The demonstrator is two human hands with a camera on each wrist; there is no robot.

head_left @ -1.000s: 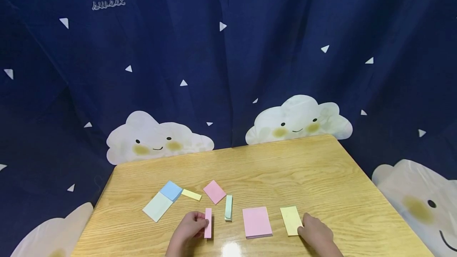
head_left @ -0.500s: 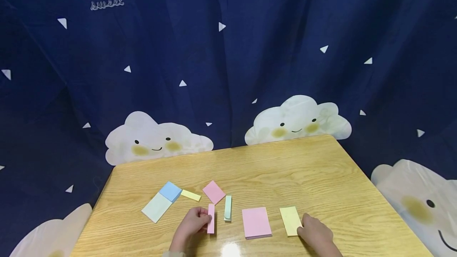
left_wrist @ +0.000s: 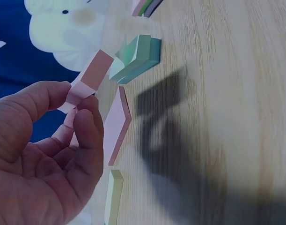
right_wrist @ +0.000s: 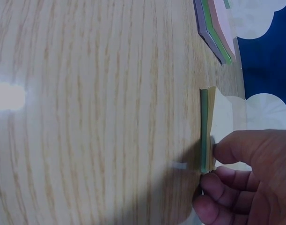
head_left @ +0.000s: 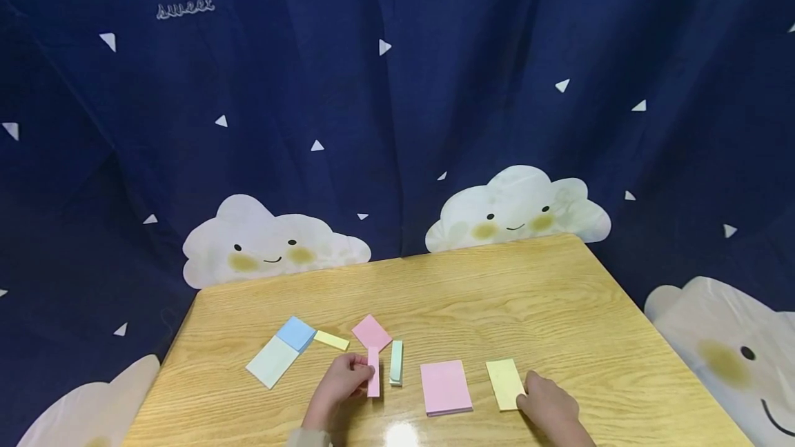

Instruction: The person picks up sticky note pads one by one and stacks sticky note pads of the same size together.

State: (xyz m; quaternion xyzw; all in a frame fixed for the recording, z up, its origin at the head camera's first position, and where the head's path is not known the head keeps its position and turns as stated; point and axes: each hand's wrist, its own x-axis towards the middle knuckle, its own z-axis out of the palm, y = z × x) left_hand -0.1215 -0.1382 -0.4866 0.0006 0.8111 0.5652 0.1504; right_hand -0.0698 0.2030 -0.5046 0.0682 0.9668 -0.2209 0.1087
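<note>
My left hand (head_left: 344, 376) pinches a narrow pink sticky note pad (head_left: 373, 372) between thumb and fingers. In the left wrist view that pad is raised off the table, its shadow falling below. Close by lie a narrow mint sticky note pad (head_left: 396, 362) and a darker pink pad (head_left: 370, 331) turned cornerwise. On the right, my right hand (head_left: 549, 400) grips the near right corner of a yellow sticky note pad (head_left: 504, 382). The right wrist view shows the thumb on its top and curled fingers at its edge; a green layer (right_wrist: 203, 131) sits beneath the yellow.
Between the hands lies a square pink pad (head_left: 446, 386), with green and purple layers below it in the right wrist view. Further left are a narrow yellow pad (head_left: 332, 340), a blue pad (head_left: 295, 334) and a pale green pad (head_left: 273, 361). A dark blue curtain (head_left: 397, 102) hangs behind the table.
My left hand has carried the narrow pink pad right and away from me, close to the mint pad and the darker pink pad. The right hand and yellow pad have stayed put.
</note>
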